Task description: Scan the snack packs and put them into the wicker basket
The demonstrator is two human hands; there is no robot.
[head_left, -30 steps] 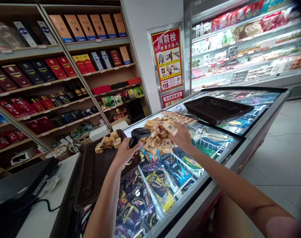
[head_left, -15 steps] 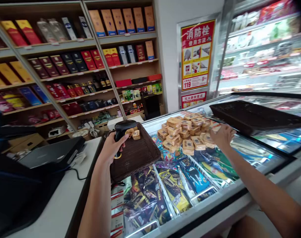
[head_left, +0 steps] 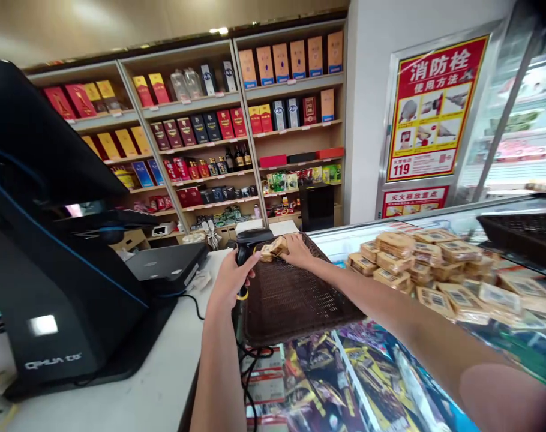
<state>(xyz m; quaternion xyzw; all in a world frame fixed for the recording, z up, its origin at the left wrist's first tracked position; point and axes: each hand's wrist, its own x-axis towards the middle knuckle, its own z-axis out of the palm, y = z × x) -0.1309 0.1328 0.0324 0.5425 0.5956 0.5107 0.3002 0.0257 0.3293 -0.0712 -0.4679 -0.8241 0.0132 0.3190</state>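
My left hand is wrapped round the handle of a black barcode scanner with yellow trim, its head over the far left part of a dark brown woven tray. Just beside the scanner, my right hand has its fingers on a small tan packet in clear wrap. Another such packet lies against it, close to my left thumb. To the right, a heap of like packets with barcode labels is piled on the freezer's glass top.
A black point-of-sale terminal stands on the white counter at left. A cable hangs by the counter's edge. Bagged goods lie under the freezer glass. A second dark tray is at far right, and shelves of boxes stand behind.
My right hand has moved left from the heap to the brown tray, beside the scanner, with a packet at its fingers. The view has turned left; my left hand keeps the scanner.
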